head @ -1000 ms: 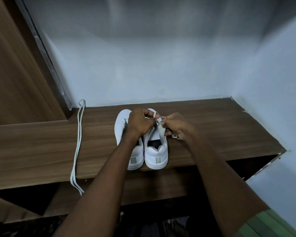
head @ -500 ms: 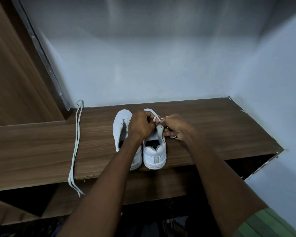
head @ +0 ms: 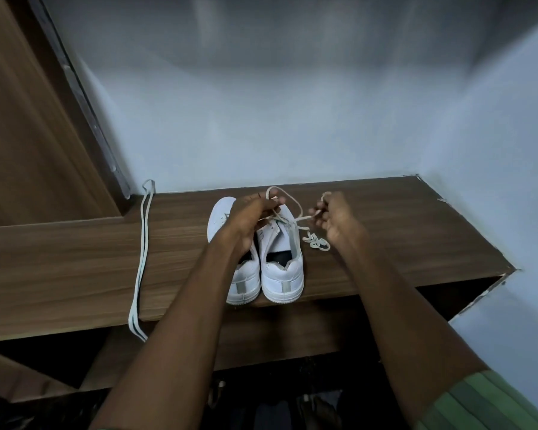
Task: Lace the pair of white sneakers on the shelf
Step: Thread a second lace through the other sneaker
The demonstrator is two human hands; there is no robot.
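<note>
Two white sneakers stand side by side on the wooden shelf (head: 401,231), heels toward me: the left sneaker (head: 222,214) and the right sneaker (head: 283,268). A white lace (head: 295,203) runs through the right sneaker's front and loops up above it. My left hand (head: 249,221) pinches one part of this lace over the shoes and hides much of the left sneaker. My right hand (head: 334,215), to the right of the shoes, pinches the other part of the lace. The lace's loose end (head: 317,242) lies coiled on the shelf beside the right sneaker.
A second white lace (head: 142,259) lies stretched along the shelf at the left, its ends hanging over the front edge. Pale walls close the back and right side. A wooden panel with a metal strip (head: 84,97) rises at the left. Dark space lies below.
My right hand has moved right and away from the shoe, drawing the lace out. A loop now stands above the right sneaker and the loose end shows on the shelf.
</note>
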